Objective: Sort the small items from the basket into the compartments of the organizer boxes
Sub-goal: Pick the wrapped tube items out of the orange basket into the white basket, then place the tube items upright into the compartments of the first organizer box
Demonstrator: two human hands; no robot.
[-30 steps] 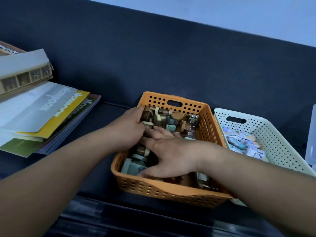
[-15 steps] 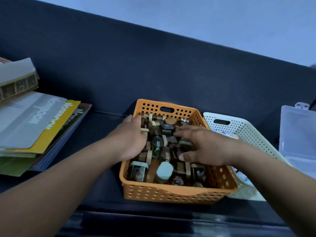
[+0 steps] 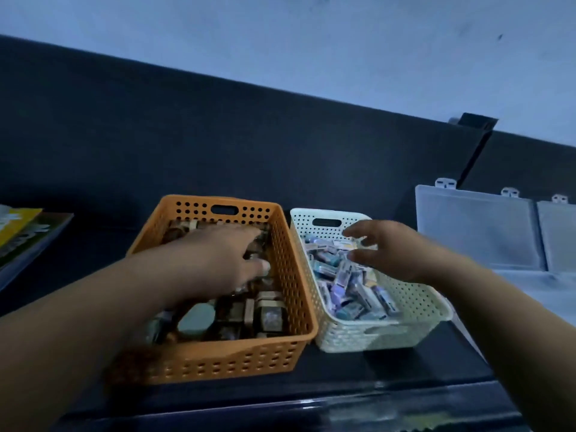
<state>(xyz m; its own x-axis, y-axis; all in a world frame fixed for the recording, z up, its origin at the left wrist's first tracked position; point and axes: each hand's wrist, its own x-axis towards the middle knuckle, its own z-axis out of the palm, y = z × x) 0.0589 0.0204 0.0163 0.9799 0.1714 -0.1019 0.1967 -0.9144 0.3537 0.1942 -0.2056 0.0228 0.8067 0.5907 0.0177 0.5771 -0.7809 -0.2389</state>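
Note:
An orange perforated basket [image 3: 237, 360] sits on the dark surface, full of small brown and grey items [image 3: 265, 313]. My left hand [image 3: 215, 263] lies palm down inside it on the items; whether it grips one I cannot tell. Right beside it stands a white perforated basket [image 3: 405, 322] holding several small bluish packets [image 3: 346, 285]. My right hand [image 3: 396, 251] hovers over the white basket with fingers spread and nothing in it. Clear organizer boxes [image 3: 477, 232] with raised lids stand at the far right.
A stack of magazines [image 3: 21, 232] lies at the left edge. A dark padded backrest [image 3: 218, 135] rises behind the baskets. The surface's glossy front edge [image 3: 311, 410] runs below the baskets.
My right hand left the orange basket and moved right, over the white basket, fingers spread. My left hand reached further across the orange basket. The view swung right, bringing the organizer boxes in.

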